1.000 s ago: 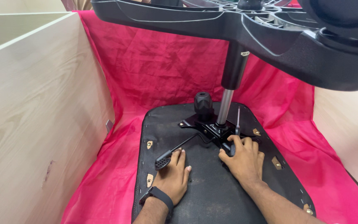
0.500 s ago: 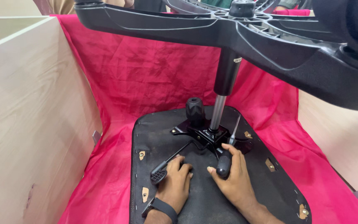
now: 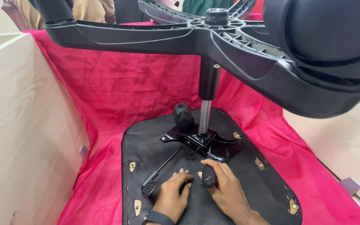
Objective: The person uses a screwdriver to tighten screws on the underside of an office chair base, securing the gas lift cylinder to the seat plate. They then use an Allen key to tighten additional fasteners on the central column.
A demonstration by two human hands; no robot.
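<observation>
Seat underside [image 3: 246, 196]: the black seat pan lies face down on the pink cloth, so its mounting plate and screw points face up where the hands can get at them
Right hand [image 3: 226, 187]: grip closed around the black handle of a screwdriver [image 3: 208, 177], which stands nearly upright with its tip hidden just below the mechanism plate; held this way the force goes straight down into the seat
Left hand [image 3: 173, 196]: lies flat, fingers spread, palm down on the seat pan just beside the right hand; grip loose and closed on nothing, apparently steadying the seat; a dark watch sits on the wrist
Mechanism plate [image 3: 196, 139]: black metal bracket at the middle of the seat pan, carrying the round tension knob [image 3: 183, 114] and the gas cylinder
Lever [image 3: 157, 175]: thin rod with a paddle end, running from the plate toward the left hand, its end just beside the fingers
Gas cylinder [image 3: 207, 100]: rises upright from the plate, chrome below and black above
Star base [image 3: 213, 39]: black arms spread overhead with a large caster [image 3: 326, 46] at upper right; it overhangs the work and blocks part of the view
Brass fittings [image 3: 259, 163]: small inserts around the seat rim, well apart from the hands
Side panels [image 3: 26, 137]: pale wood boards close in left and right, leaving little room sideways
Pink cloth [image 3: 138, 87]: covers the floor and rises behind the seat
</observation>
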